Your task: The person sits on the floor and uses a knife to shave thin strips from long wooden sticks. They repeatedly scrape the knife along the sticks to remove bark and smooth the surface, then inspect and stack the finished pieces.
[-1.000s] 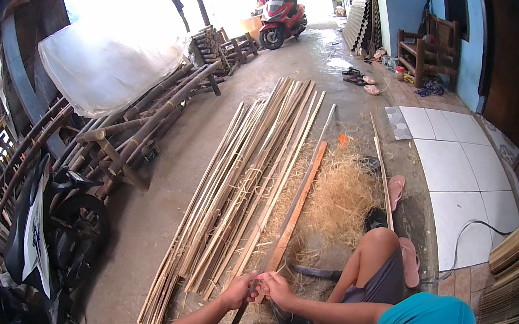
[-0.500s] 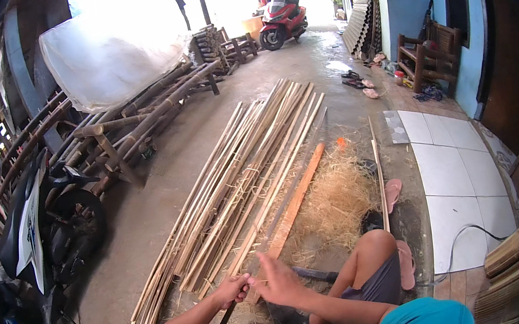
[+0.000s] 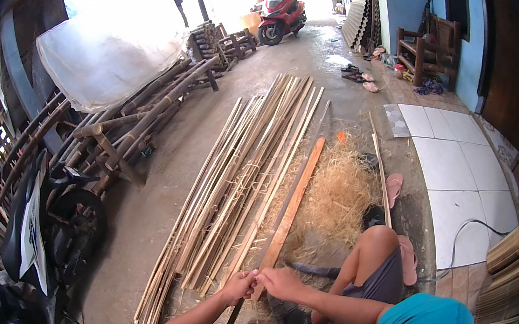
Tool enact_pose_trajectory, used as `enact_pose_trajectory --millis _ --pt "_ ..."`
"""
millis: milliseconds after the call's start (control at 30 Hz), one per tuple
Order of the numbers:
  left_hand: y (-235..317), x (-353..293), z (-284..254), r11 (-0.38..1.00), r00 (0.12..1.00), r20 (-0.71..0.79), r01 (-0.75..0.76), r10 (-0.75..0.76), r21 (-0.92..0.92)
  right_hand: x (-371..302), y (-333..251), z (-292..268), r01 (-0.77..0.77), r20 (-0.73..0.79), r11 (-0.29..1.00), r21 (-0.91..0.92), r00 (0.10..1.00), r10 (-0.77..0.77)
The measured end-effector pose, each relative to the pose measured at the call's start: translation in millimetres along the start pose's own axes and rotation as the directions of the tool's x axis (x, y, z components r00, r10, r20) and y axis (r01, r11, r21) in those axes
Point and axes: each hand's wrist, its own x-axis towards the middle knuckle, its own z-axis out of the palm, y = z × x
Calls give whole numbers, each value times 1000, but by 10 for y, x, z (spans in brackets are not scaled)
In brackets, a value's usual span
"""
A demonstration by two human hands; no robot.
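Grip of left hand [image 3: 240, 287] curled around dark strip [image 3: 230, 323], right hand [image 3: 280, 284] beside it, bent inward, hold unclear

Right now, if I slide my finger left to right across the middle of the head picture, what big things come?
Parked motorbike → loose pale strips → long dark strip → orange-brown board → curly shavings heap → pink sandal → white tiles.

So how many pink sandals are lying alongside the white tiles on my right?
2. The farther pink sandal is just right of the thin pale strip; the nearer pink sandal is beside your bent knee. Your leg may hide others.
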Motion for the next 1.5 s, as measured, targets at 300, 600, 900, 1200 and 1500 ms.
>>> enact_pose_trajectory --millis 300,600,900,1200,1500 --pt "-55 -37 29 999 1000 2 -28 28 41 143 424 174 -324 507 796 512 862 24" --pt "-11 95 -13 999 999 -21 -25 26 43 88 507 194 20 189 962 274 979 -74" --pt "23 47 -75 997 998 62 14 -9 -76 92 352 182 -76 -24 997 -5 997 76" --pt "-28 21 2 997 999 -7 -44 44 71 129 286 143 -52 -21 932 358 998 64" --pt "-142 23 -54 947 987 -32 -142 158 289 76 401 269 -16 375 893 450 910 -174"
